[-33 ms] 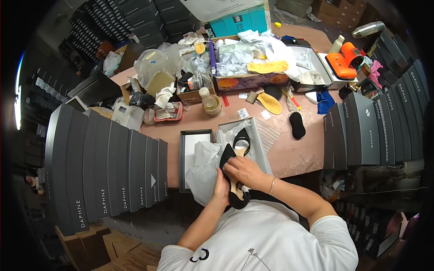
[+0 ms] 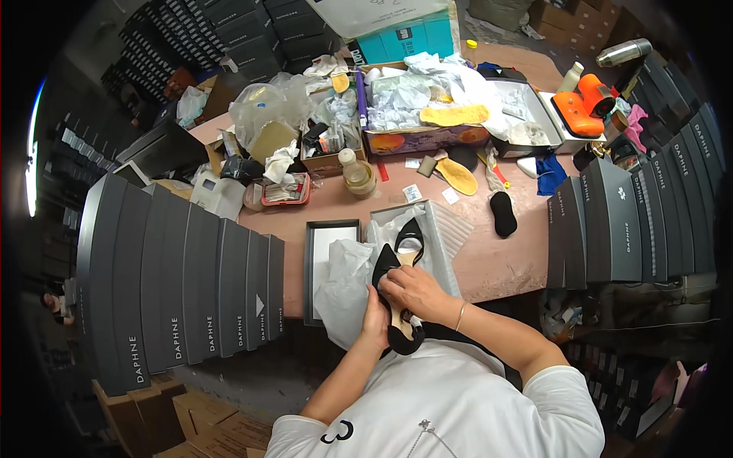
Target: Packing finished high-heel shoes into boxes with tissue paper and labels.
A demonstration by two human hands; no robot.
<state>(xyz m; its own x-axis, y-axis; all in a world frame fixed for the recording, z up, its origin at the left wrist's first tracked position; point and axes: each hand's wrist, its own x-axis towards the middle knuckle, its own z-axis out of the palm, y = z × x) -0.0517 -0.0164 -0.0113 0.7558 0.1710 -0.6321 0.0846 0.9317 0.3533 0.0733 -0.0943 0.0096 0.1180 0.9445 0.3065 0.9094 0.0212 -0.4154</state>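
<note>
A black pointed-toe shoe (image 2: pixel 385 263) with a beige insole lies in my left hand (image 2: pixel 374 320), which is closed along its side. The dark heel end points toward my white shirt. My right hand (image 2: pixel 420 294) bends over the same shoe, fingers closed at its opening; the fingertips are partly hidden. Just beyond, the matching black shoe (image 2: pixel 411 229) rests in an open grey shoe box (image 2: pixel 439 263) lined with white paper. Crumpled white tissue paper (image 2: pixel 342 286) hangs over the box lid (image 2: pixel 311 263) at the left.
Grey shoe boxes stand in rows at the left (image 2: pixel 179 282) and right (image 2: pixel 611 221). A bottle (image 2: pixel 357 175), yellow insoles (image 2: pixel 456 175) and a black pad (image 2: pixel 502 214) are on the pink table (image 2: pixel 496 267). Behind them sits a carton (image 2: pixel 427 140) heaped with paper.
</note>
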